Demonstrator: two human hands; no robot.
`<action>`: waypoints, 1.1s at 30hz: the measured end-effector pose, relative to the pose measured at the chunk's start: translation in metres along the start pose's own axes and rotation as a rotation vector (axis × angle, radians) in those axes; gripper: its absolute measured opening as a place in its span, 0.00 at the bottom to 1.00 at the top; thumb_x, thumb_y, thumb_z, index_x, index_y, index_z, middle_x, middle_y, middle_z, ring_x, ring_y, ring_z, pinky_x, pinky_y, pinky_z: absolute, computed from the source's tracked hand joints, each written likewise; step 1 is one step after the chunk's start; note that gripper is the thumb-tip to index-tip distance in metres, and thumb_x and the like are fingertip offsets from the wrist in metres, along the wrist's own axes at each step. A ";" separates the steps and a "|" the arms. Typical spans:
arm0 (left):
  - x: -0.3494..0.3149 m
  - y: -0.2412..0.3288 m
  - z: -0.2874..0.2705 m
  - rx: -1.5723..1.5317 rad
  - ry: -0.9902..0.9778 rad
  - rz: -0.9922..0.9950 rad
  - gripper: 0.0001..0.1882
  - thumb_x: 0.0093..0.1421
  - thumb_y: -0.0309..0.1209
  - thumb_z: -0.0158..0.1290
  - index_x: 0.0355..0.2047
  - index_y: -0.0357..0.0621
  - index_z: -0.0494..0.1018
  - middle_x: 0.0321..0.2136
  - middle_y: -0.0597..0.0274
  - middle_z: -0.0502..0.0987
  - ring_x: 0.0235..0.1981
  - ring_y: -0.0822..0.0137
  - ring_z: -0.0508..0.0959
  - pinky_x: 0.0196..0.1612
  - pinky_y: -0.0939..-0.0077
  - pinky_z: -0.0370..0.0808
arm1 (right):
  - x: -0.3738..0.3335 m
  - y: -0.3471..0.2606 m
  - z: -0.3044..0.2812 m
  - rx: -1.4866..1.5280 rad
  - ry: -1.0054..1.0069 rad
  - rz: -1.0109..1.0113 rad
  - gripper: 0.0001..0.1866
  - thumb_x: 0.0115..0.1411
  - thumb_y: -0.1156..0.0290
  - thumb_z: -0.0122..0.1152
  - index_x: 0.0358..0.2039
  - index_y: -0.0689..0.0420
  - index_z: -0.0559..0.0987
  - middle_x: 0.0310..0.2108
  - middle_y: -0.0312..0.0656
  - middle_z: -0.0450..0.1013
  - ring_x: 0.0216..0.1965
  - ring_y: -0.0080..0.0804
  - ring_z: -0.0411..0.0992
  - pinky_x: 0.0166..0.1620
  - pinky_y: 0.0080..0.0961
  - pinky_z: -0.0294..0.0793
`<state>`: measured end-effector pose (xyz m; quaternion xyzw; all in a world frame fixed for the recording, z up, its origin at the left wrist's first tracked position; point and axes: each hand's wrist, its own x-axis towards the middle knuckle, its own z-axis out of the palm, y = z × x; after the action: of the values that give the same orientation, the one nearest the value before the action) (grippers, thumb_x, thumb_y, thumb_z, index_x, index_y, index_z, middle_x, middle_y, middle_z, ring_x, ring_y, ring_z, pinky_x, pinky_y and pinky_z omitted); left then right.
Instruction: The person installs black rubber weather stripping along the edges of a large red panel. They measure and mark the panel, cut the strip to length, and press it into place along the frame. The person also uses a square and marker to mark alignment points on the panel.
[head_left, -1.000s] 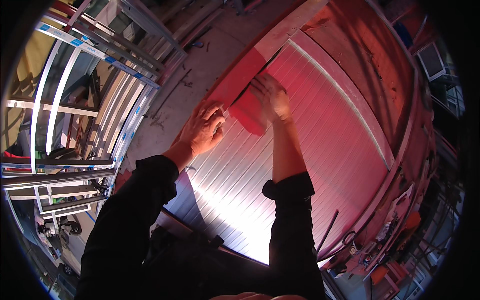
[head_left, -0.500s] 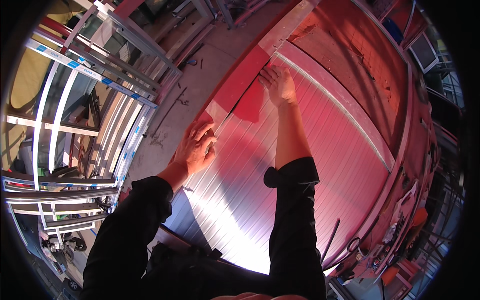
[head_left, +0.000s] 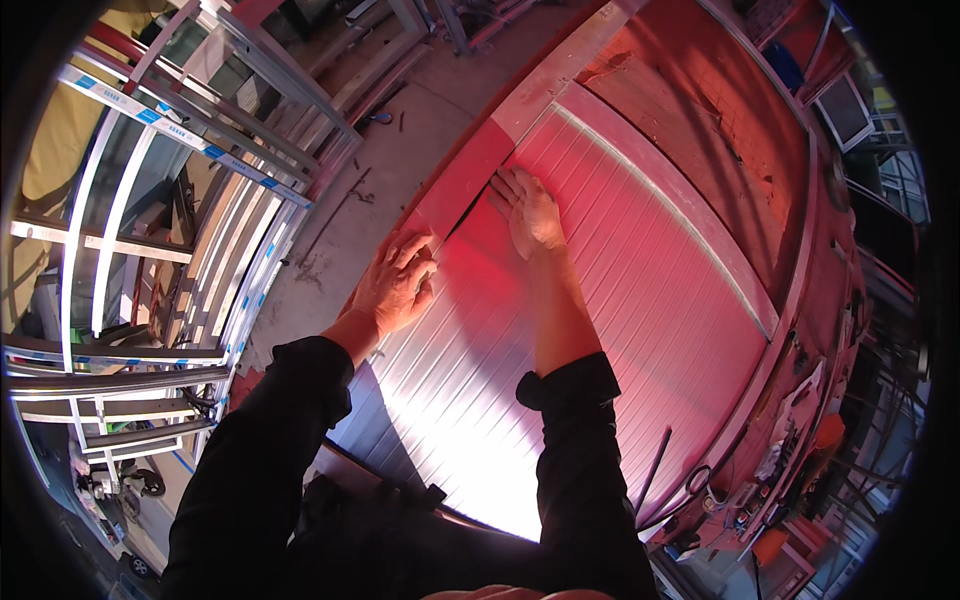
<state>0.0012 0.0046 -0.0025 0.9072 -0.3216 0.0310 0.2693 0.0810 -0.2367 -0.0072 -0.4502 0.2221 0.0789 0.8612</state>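
Observation:
A ribbed panel [head_left: 620, 290], lit red and glaring white near me, lies within a flat frame [head_left: 520, 115]. Along the panel's left edge runs a thin black strip [head_left: 466, 215], seemingly a rubber seal. My right hand [head_left: 528, 212] lies palm down over it, fingers stretched out and fingertips at the seam. Nearer to me, my left hand [head_left: 397, 280] rests at the frame's left edge with its fingers curled. The strip runs up to these curled fingers; what lies inside them is hidden.
On the left stands a rack of metal and white profiles [head_left: 180, 140]. Concrete floor [head_left: 330, 210] shows between rack and frame. Beyond a crossbar [head_left: 680, 215] is a dusty red-lit section [head_left: 690, 150]. Tools and small items [head_left: 770, 470] crowd the right side, near a dark rod [head_left: 654, 468].
My right hand has slid along the seam toward me and the left hand, its fingers still flat. The left hand has barely moved. The view has shifted slightly.

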 end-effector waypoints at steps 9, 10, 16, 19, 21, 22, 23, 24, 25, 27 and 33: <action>0.002 -0.004 0.008 0.034 0.114 0.116 0.12 0.52 0.25 0.55 0.38 0.45 0.71 0.54 0.50 0.70 0.57 0.45 0.67 0.61 0.50 0.62 | -0.112 0.083 0.015 -0.159 0.114 -0.100 0.19 0.64 0.60 0.56 0.50 0.59 0.73 0.45 0.43 0.73 0.43 0.35 0.73 0.45 0.35 0.76; 0.001 -0.004 0.010 0.025 0.107 0.120 0.11 0.53 0.26 0.55 0.38 0.45 0.71 0.55 0.51 0.69 0.58 0.45 0.67 0.61 0.51 0.61 | -0.136 0.086 0.001 -0.184 0.113 -0.296 0.17 0.64 0.63 0.56 0.48 0.60 0.75 0.43 0.40 0.74 0.41 0.31 0.73 0.42 0.32 0.76; -0.007 -0.011 0.015 0.077 0.084 0.076 0.09 0.57 0.30 0.52 0.39 0.45 0.74 0.59 0.55 0.68 0.61 0.52 0.66 0.65 0.57 0.58 | -0.349 0.044 -0.179 -1.112 1.086 -0.567 0.12 0.57 0.76 0.55 0.42 0.59 0.79 0.43 0.47 0.76 0.49 0.48 0.71 0.53 0.40 0.70; -0.009 -0.012 0.019 0.102 0.063 0.074 0.12 0.58 0.30 0.50 0.43 0.45 0.75 0.59 0.55 0.68 0.62 0.52 0.65 0.66 0.57 0.57 | -0.438 0.022 -0.264 -1.378 1.639 -0.252 0.20 0.57 0.66 0.56 0.49 0.59 0.77 0.49 0.50 0.73 0.53 0.52 0.68 0.58 0.45 0.64; -0.007 -0.013 0.021 0.134 0.080 0.070 0.16 0.57 0.30 0.49 0.46 0.45 0.74 0.59 0.55 0.68 0.62 0.52 0.65 0.66 0.56 0.57 | -0.471 0.026 -0.289 -1.446 1.611 -0.147 0.16 0.57 0.65 0.56 0.43 0.58 0.80 0.45 0.49 0.75 0.50 0.51 0.70 0.56 0.46 0.65; -0.007 -0.014 0.022 0.134 0.077 0.068 0.22 0.56 0.29 0.49 0.53 0.45 0.72 0.58 0.53 0.69 0.61 0.51 0.65 0.66 0.56 0.57 | -0.482 0.026 -0.296 -1.465 1.545 -0.070 0.15 0.57 0.64 0.56 0.41 0.58 0.80 0.43 0.49 0.75 0.48 0.51 0.70 0.54 0.46 0.66; -0.007 -0.015 0.024 0.070 0.053 0.025 0.23 0.56 0.29 0.49 0.54 0.45 0.71 0.58 0.52 0.69 0.61 0.51 0.66 0.66 0.56 0.57 | -0.486 0.029 -0.295 -1.492 1.455 0.021 0.14 0.58 0.64 0.56 0.38 0.58 0.81 0.41 0.49 0.76 0.46 0.51 0.71 0.52 0.47 0.68; -0.008 -0.016 0.024 0.076 0.045 -0.021 0.24 0.56 0.29 0.49 0.56 0.45 0.70 0.58 0.50 0.69 0.60 0.51 0.66 0.66 0.56 0.57 | -0.484 0.031 -0.287 -1.485 1.399 -0.018 0.12 0.59 0.65 0.55 0.37 0.58 0.81 0.40 0.47 0.76 0.45 0.50 0.71 0.51 0.46 0.68; -0.008 -0.019 0.022 -0.085 0.084 -0.001 0.24 0.57 0.29 0.49 0.56 0.46 0.69 0.56 0.48 0.69 0.59 0.50 0.67 0.64 0.57 0.59 | -0.472 0.039 -0.273 -1.465 1.323 -0.055 0.10 0.60 0.66 0.55 0.35 0.57 0.81 0.38 0.45 0.76 0.44 0.48 0.71 0.50 0.44 0.67; -0.014 -0.021 0.021 -0.321 0.190 -0.038 0.23 0.55 0.24 0.50 0.53 0.42 0.69 0.52 0.50 0.71 0.52 0.48 0.70 0.57 0.60 0.67 | -0.442 0.054 -0.227 -1.406 1.116 -0.159 0.09 0.61 0.67 0.54 0.36 0.56 0.81 0.36 0.46 0.76 0.42 0.49 0.72 0.47 0.44 0.69; -0.061 -0.025 0.013 -0.300 0.280 -0.131 0.21 0.54 0.23 0.50 0.50 0.41 0.70 0.55 0.50 0.70 0.55 0.47 0.70 0.59 0.61 0.66 | -0.355 0.077 -0.050 -1.460 0.502 -0.514 0.06 0.60 0.72 0.57 0.36 0.57 0.80 0.37 0.44 0.77 0.38 0.48 0.75 0.40 0.41 0.74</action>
<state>-0.0341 0.0486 -0.0397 0.8627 -0.2223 0.0909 0.4450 -0.2762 -0.2097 0.0726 -0.9395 0.1911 -0.0995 0.2664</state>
